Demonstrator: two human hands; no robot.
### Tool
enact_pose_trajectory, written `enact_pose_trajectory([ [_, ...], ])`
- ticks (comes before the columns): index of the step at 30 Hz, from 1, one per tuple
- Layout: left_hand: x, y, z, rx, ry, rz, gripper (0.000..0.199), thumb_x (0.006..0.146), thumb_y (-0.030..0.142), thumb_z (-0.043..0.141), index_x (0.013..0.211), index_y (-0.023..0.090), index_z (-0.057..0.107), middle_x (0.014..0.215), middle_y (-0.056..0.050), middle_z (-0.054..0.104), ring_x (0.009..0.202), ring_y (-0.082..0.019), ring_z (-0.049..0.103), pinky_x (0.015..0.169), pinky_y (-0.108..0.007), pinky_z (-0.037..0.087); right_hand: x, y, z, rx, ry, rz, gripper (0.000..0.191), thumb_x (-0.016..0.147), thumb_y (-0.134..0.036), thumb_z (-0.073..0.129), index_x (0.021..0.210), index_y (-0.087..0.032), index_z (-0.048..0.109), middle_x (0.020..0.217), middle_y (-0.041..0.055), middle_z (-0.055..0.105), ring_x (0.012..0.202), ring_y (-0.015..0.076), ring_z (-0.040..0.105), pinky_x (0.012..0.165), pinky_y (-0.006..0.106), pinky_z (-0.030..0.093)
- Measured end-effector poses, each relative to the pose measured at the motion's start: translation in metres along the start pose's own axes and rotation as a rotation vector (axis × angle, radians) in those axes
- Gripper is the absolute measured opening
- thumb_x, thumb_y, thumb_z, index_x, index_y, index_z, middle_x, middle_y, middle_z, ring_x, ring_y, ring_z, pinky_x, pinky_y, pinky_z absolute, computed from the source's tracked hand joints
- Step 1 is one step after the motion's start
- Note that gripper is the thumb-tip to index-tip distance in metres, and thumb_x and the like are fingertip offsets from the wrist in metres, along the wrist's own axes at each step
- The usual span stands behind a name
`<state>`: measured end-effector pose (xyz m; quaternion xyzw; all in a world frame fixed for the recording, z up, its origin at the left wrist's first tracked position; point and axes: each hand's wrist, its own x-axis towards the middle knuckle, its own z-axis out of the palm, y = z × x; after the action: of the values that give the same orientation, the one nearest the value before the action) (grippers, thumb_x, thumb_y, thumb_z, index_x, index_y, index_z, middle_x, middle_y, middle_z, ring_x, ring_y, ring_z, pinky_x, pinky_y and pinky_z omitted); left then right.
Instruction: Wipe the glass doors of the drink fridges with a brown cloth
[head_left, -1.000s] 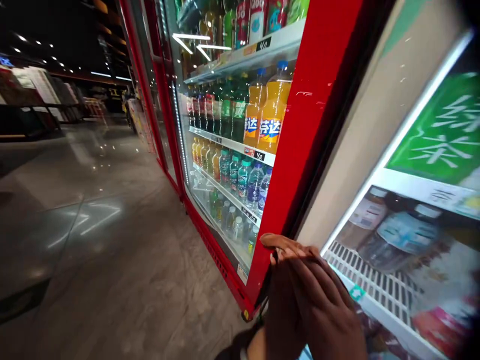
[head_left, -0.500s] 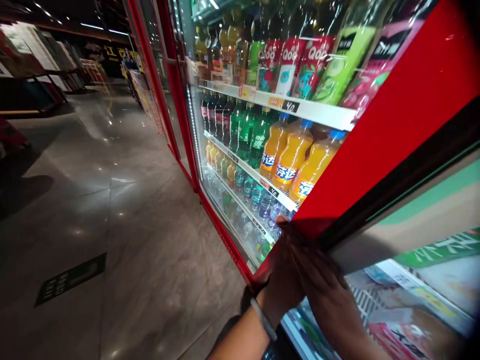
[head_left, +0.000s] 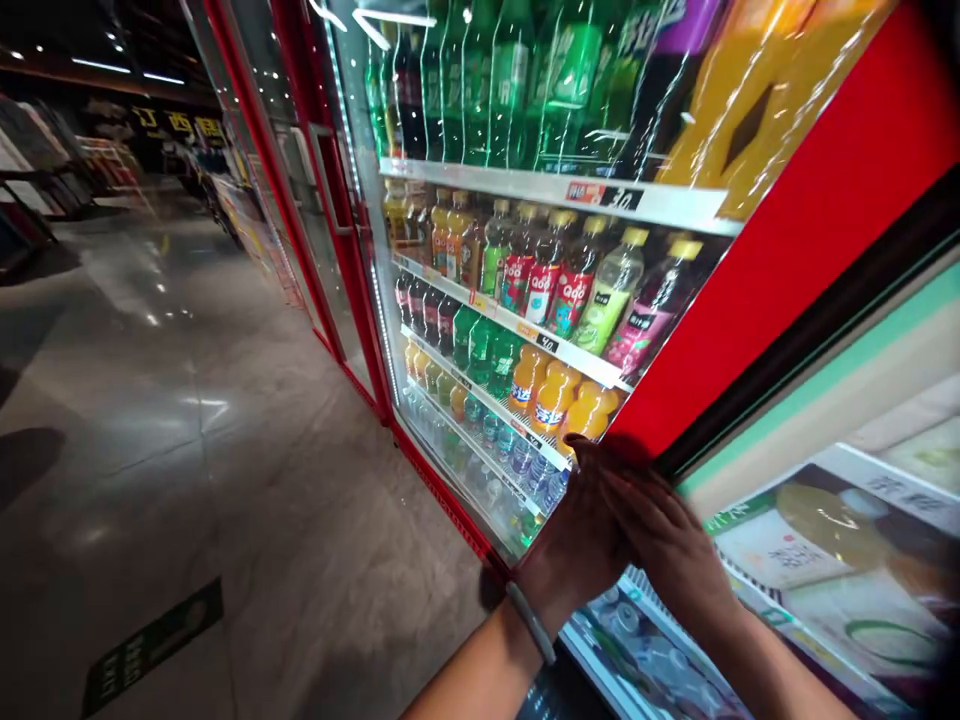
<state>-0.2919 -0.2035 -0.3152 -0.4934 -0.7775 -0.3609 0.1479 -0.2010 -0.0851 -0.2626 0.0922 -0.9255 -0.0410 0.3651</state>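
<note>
The right hand [head_left: 679,545], fingers straight and close together toward ten o'clock, touches the left hand [head_left: 581,545], whose finger opening I cannot tell, below the fridge's bottles [head_left: 556,395].

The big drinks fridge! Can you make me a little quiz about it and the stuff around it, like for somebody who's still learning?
1. True or false: a grey band is on the wrist of the left hand.
2. Pick one: what colour are the caps on the Qoo bottles? A, blue; B, yellow; C, purple.
3. Fill in the missing word: the dark green sign is on the ____.

Key: 1. true; 2. B; 3. floor.
</note>
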Motion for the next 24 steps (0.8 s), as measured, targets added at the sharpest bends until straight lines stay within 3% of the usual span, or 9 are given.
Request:
enact_pose_trajectory([
  [3, 0.035, 0.005, -0.035, 0.002, -0.007, 0.094, 0.087, 0.098, 0.042, 0.056, 0.167, 0.011, 0.014, 0.172, -0.02, 0.027, 0.162, -0.035, 0.022, 0.131, -0.056, 0.031, 0.037, 0.013, -0.031, 0.024, 0.037, 0.124, 0.056, 0.102, -0.022, 0.057, 0.156, -0.033, 0.048, 0.143, 0.0028, 0.067, 0.129, 0.0231, 0.065, 0.114, 0.044, 0.055],
  [7, 0.092, 0.024, -0.074, 0.069, 0.03, 0.189, 0.083, 0.098, 0.038, 0.054, 0.166, 0.009, 0.018, 0.171, -0.021, 0.028, 0.161, -0.036, 0.023, 0.131, -0.06, 0.03, 0.09, 0.02, -0.081, -0.09, 0.12, 0.136, 0.06, 0.101, -0.017, 0.056, 0.157, -0.034, 0.045, 0.142, 0.003, 0.068, 0.134, 0.0236, 0.062, 0.126, 0.054, 0.041],
  [9, 0.099, 0.031, -0.08, 0.115, 0.037, 0.216, 0.085, 0.097, 0.037, 0.056, 0.166, 0.007, 0.017, 0.171, -0.022, 0.029, 0.16, -0.038, 0.025, 0.13, -0.063, 0.029, 0.092, 0.015, -0.089, -0.107, 0.115, 0.146, 0.064, 0.101, -0.014, 0.054, 0.161, -0.034, 0.039, 0.147, 0.0026, 0.064, 0.141, 0.0219, 0.057, 0.129, 0.052, 0.037],
  [14, 0.082, 0.023, -0.086, 0.134, 0.043, 0.338, 0.087, 0.094, 0.025, 0.056, 0.167, 0.008, 0.011, 0.17, -0.022, 0.03, 0.159, -0.038, 0.03, 0.129, -0.068, 0.029, 0.07, 0.005, -0.085, -0.136, 0.033, 0.191, 0.063, 0.106, -0.017, 0.043, 0.165, -0.032, 0.027, 0.153, 0.0021, 0.059, 0.147, 0.0158, 0.05, 0.126, 0.042, 0.043],
  [17, 0.111, 0.028, -0.116, 0.083, 0.069, 0.388, 0.085, 0.095, 0.023, 0.052, 0.167, 0.006, 0.01, 0.171, -0.023, 0.027, 0.16, -0.036, 0.025, 0.129, -0.065, 0.031, 0.102, 0.015, -0.117, -0.232, 0.039, 0.107, 0.067, 0.104, -0.015, 0.049, 0.164, -0.037, 0.03, 0.154, -0.0004, 0.059, 0.152, 0.0173, 0.044, 0.13, 0.046, 0.036],
  [21, 0.175, 0.058, -0.168, 0.037, 0.112, 0.409, 0.086, 0.096, 0.031, 0.051, 0.167, 0.006, 0.01, 0.174, -0.019, 0.016, 0.163, -0.034, 0.015, 0.131, -0.06, 0.029, 0.172, 0.032, -0.171, -0.331, 0.205, 0.118, 0.073, 0.1, -0.017, 0.059, 0.163, -0.038, 0.031, 0.16, 0.003, 0.051, 0.156, 0.0257, 0.038, 0.132, 0.058, 0.028],
  [24, 0.187, 0.072, -0.179, 0.075, 0.174, 0.391, 0.083, 0.099, 0.029, 0.049, 0.168, 0.006, 0.01, 0.173, -0.016, 0.021, 0.161, -0.031, 0.021, 0.13, -0.051, 0.037, 0.178, 0.033, -0.169, -0.332, 0.256, 0.169, 0.073, 0.1, -0.017, 0.054, 0.164, -0.041, 0.027, 0.159, 0.0004, 0.052, 0.153, 0.027, 0.042, 0.129, 0.059, 0.035],
])
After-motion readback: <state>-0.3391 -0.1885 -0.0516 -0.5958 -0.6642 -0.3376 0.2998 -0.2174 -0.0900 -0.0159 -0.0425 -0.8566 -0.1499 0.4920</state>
